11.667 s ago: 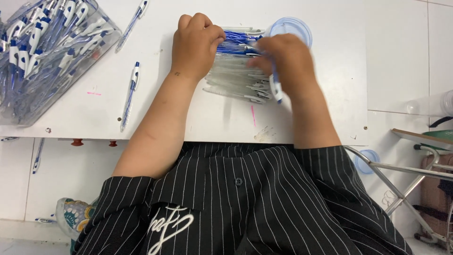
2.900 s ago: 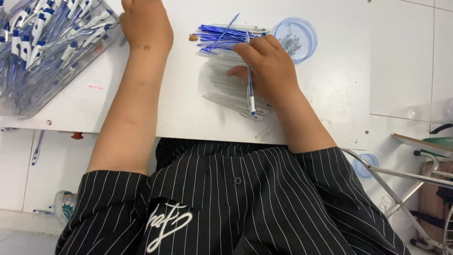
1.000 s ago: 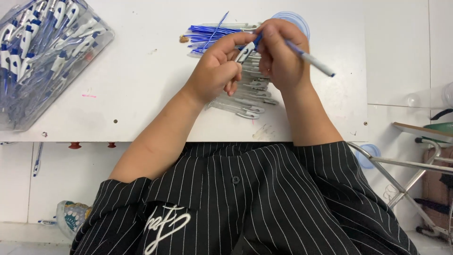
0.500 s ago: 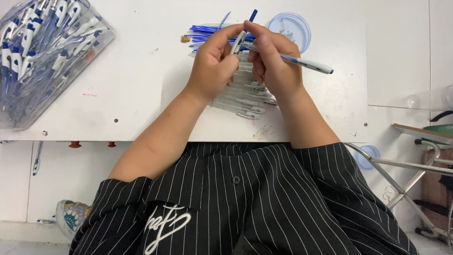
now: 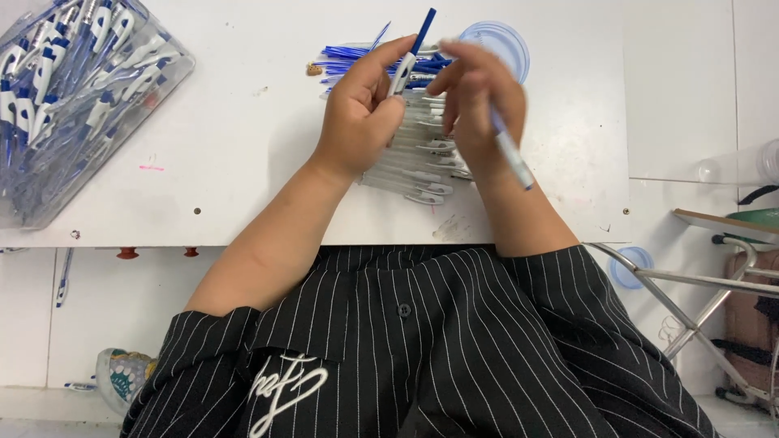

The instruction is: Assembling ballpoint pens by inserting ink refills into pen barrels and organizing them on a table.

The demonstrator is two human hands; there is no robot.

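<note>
My left hand [image 5: 361,113] holds a white pen part with a blue tip [image 5: 412,50] upright between thumb and fingers. My right hand [image 5: 477,97] is blurred with motion and grips a clear pen barrel [image 5: 511,154] that slants down to the right. Both hands hover over a row of clear pen barrels [image 5: 414,166] lying on the white table [image 5: 243,146]. A heap of thin blue refills [image 5: 349,58] lies just beyond the hands.
A clear plastic box full of blue and white pens [image 5: 77,89] sits at the table's left end. A clear round cup [image 5: 495,40] stands behind my right hand. A metal folding frame [image 5: 690,300] stands at the lower right. A loose pen [image 5: 62,276] lies on the floor at left.
My left hand left the far left side and joined the right over the barrels. The right hand's barrel swung from pointing right to slanting down. The blue-tipped part now stands higher.
</note>
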